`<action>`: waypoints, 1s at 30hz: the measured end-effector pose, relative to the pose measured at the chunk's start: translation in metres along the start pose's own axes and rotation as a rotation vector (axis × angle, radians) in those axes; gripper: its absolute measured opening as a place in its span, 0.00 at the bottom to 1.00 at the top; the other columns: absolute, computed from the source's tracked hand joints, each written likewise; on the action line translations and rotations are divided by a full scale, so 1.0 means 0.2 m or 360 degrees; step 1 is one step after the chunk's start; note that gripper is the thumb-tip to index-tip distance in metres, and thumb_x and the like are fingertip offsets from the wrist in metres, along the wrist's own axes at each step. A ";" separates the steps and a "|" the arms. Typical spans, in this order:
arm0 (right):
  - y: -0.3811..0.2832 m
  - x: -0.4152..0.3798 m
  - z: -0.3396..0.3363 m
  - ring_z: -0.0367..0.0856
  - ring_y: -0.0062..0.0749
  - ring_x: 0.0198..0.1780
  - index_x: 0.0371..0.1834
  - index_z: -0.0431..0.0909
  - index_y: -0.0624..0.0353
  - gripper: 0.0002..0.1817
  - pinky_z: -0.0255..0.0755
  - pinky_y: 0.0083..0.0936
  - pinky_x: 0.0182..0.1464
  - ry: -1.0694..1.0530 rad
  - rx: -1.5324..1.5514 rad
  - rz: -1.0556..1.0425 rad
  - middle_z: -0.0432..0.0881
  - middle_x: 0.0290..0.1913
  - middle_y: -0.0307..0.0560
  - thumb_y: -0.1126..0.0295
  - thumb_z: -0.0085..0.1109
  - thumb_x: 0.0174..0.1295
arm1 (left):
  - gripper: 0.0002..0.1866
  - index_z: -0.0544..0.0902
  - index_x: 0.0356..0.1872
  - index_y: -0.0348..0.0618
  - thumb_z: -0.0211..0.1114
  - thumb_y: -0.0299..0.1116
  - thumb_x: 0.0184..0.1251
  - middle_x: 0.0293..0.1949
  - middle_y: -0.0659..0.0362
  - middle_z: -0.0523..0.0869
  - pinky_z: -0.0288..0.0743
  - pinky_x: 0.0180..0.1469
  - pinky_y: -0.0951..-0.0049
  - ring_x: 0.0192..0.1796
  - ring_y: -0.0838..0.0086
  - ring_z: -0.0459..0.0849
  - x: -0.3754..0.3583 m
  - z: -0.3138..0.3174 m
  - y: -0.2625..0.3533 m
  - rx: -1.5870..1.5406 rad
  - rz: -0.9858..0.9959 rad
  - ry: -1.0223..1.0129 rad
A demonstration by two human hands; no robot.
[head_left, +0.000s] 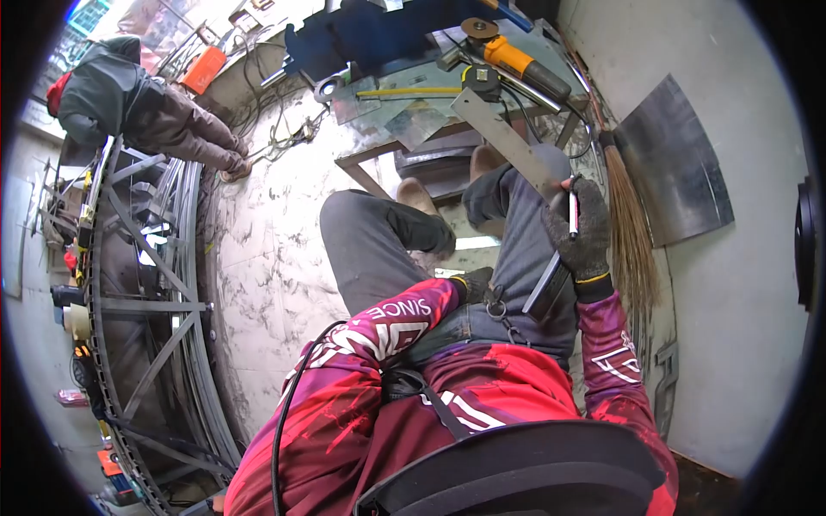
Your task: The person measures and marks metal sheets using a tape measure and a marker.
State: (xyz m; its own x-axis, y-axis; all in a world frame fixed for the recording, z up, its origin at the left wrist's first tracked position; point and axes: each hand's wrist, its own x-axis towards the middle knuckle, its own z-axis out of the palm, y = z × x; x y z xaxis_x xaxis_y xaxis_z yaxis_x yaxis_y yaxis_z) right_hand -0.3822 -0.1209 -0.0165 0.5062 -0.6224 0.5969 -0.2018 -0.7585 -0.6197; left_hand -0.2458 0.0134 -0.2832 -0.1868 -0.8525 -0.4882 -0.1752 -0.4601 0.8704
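Observation:
My right hand (581,224), in a dark grey glove, is closed around a white marker (573,212) over my thigh. At its fingers is a flat steel strip (503,138) reaching toward the work table. A dark bar with a pale edge (547,285) lies below that hand on my thigh; whether it joins the strip is hidden. My left hand (475,284), also gloved, is curled low at my lap; I cannot make out what it holds, if anything. A yellow-black tape measure (481,82) lies on the low table's metal top (370,110), beyond the strip.
An angle grinder (525,70) lies at the table's far right. A straw broom (628,215) and sheet metal (671,163) stand by the right wall. A metal rack (146,305) holds long bars at left. Another person (129,103) bends over, far left. Cables (297,129) lie on the floor.

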 end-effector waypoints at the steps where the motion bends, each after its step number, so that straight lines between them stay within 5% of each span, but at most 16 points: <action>1: -0.01 0.01 0.00 0.84 0.54 0.54 0.56 0.80 0.59 0.26 0.78 0.44 0.59 -0.0013 -0.0018 -0.0007 0.84 0.51 0.55 0.64 0.76 0.54 | 0.27 0.87 0.63 0.42 0.74 0.44 0.67 0.59 0.50 0.91 0.81 0.60 0.58 0.54 0.61 0.90 -0.11 -0.02 0.19 0.0202 0.0174 0.0033; 3: -0.03 0.01 -0.01 0.84 0.54 0.54 0.56 0.80 0.59 0.26 0.78 0.44 0.59 -0.0029 -0.0046 -0.0007 0.84 0.51 0.55 0.64 0.76 0.54 | 0.26 0.87 0.62 0.42 0.74 0.45 0.67 0.58 0.49 0.91 0.80 0.61 0.57 0.55 0.61 0.90 -0.45 -0.15 0.40 0.0397 0.0351 0.0057; 5: -0.03 0.02 -0.01 0.84 0.54 0.54 0.56 0.80 0.59 0.26 0.78 0.43 0.59 -0.0043 -0.0144 -0.0062 0.83 0.51 0.55 0.64 0.75 0.54 | 0.38 0.82 0.68 0.40 0.76 0.51 0.59 0.66 0.46 0.87 0.77 0.69 0.57 0.64 0.56 0.87 -0.43 -0.19 0.50 0.0981 -0.0228 -0.0120; 6: -0.03 0.03 -0.01 0.84 0.54 0.54 0.56 0.80 0.59 0.26 0.78 0.43 0.59 -0.0041 -0.0147 -0.0076 0.83 0.51 0.55 0.64 0.75 0.54 | 0.38 0.82 0.68 0.40 0.76 0.51 0.59 0.66 0.46 0.87 0.77 0.69 0.57 0.64 0.56 0.87 -0.41 -0.20 0.48 0.0983 -0.0218 -0.0109; 8: -0.02 0.01 -0.01 0.84 0.54 0.54 0.55 0.80 0.59 0.26 0.78 0.43 0.58 -0.0034 -0.0085 -0.0024 0.83 0.51 0.55 0.64 0.75 0.54 | 0.27 0.90 0.58 0.43 0.73 0.50 0.64 0.55 0.41 0.91 0.79 0.64 0.54 0.60 0.47 0.89 -0.37 -0.20 0.36 0.0977 0.0005 0.0074; 12: -0.01 0.00 0.00 0.84 0.54 0.53 0.56 0.81 0.59 0.26 0.78 0.43 0.58 0.0005 0.0027 0.0027 0.83 0.50 0.54 0.64 0.76 0.53 | 0.27 0.89 0.58 0.43 0.73 0.51 0.63 0.56 0.39 0.90 0.78 0.65 0.54 0.60 0.44 0.88 -0.32 -0.15 0.15 0.0514 0.0259 -0.0079; 15: -0.02 0.01 -0.01 0.85 0.53 0.53 0.56 0.81 0.59 0.26 0.78 0.42 0.58 -0.0025 0.0014 0.0082 0.84 0.50 0.54 0.64 0.76 0.53 | 0.27 0.89 0.58 0.43 0.71 0.51 0.65 0.56 0.39 0.90 0.78 0.64 0.54 0.60 0.45 0.88 -0.36 -0.14 0.28 0.0642 0.0483 0.0216; 17: -0.01 0.01 -0.01 0.85 0.52 0.53 0.56 0.80 0.60 0.26 0.78 0.41 0.58 -0.0022 -0.0095 0.0007 0.84 0.50 0.54 0.65 0.76 0.53 | 0.27 0.89 0.58 0.42 0.71 0.50 0.65 0.56 0.38 0.90 0.78 0.64 0.54 0.60 0.44 0.88 -0.47 -0.19 0.61 0.0933 -0.0157 0.0172; 18: -0.01 0.01 -0.01 0.85 0.52 0.53 0.56 0.80 0.60 0.26 0.78 0.41 0.58 -0.0027 -0.0101 0.0002 0.84 0.50 0.54 0.65 0.76 0.53 | 0.27 0.89 0.58 0.42 0.71 0.50 0.65 0.56 0.38 0.90 0.78 0.64 0.54 0.60 0.44 0.88 -0.41 -0.19 0.51 0.0928 -0.0150 0.0174; 21: 0.00 0.01 -0.01 0.85 0.52 0.53 0.55 0.80 0.60 0.26 0.79 0.41 0.58 -0.0021 -0.0052 -0.0022 0.84 0.50 0.54 0.65 0.76 0.53 | 0.27 0.89 0.58 0.44 0.72 0.50 0.64 0.57 0.40 0.90 0.79 0.63 0.55 0.61 0.45 0.87 -0.30 -0.19 0.23 0.0851 0.0291 -0.0093; 25: 0.00 0.01 0.00 0.85 0.52 0.53 0.55 0.80 0.60 0.26 0.78 0.42 0.58 0.0004 0.0033 -0.0002 0.84 0.50 0.54 0.66 0.76 0.53 | 0.28 0.88 0.60 0.45 0.71 0.52 0.65 0.58 0.40 0.89 0.79 0.63 0.54 0.61 0.44 0.87 -0.28 -0.13 0.15 0.0413 0.0478 0.0037; 27: -0.02 0.02 -0.01 0.85 0.52 0.54 0.56 0.80 0.60 0.26 0.78 0.42 0.58 -0.0023 -0.0023 -0.0027 0.84 0.50 0.53 0.66 0.76 0.53 | 0.32 0.88 0.61 0.46 0.72 0.57 0.62 0.57 0.40 0.90 0.78 0.64 0.54 0.60 0.43 0.87 -0.40 -0.14 0.46 0.0896 -0.0089 0.0166; 30: -0.03 0.04 -0.02 0.85 0.52 0.54 0.56 0.80 0.60 0.27 0.78 0.42 0.59 -0.0070 -0.0074 -0.0052 0.84 0.50 0.53 0.67 0.77 0.52 | 0.33 0.88 0.60 0.46 0.70 0.60 0.62 0.57 0.40 0.90 0.78 0.64 0.54 0.60 0.44 0.88 -0.40 -0.16 0.49 0.0943 -0.0195 0.0257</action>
State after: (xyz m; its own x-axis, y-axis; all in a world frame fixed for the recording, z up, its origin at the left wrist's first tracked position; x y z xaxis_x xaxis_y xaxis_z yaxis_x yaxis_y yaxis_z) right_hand -0.3798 -0.1212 -0.0061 0.5494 -0.5890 0.5927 -0.2232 -0.7870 -0.5752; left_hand -0.2161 0.0285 -0.1574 0.0091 -0.8504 -0.5261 -0.7008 -0.3807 0.6033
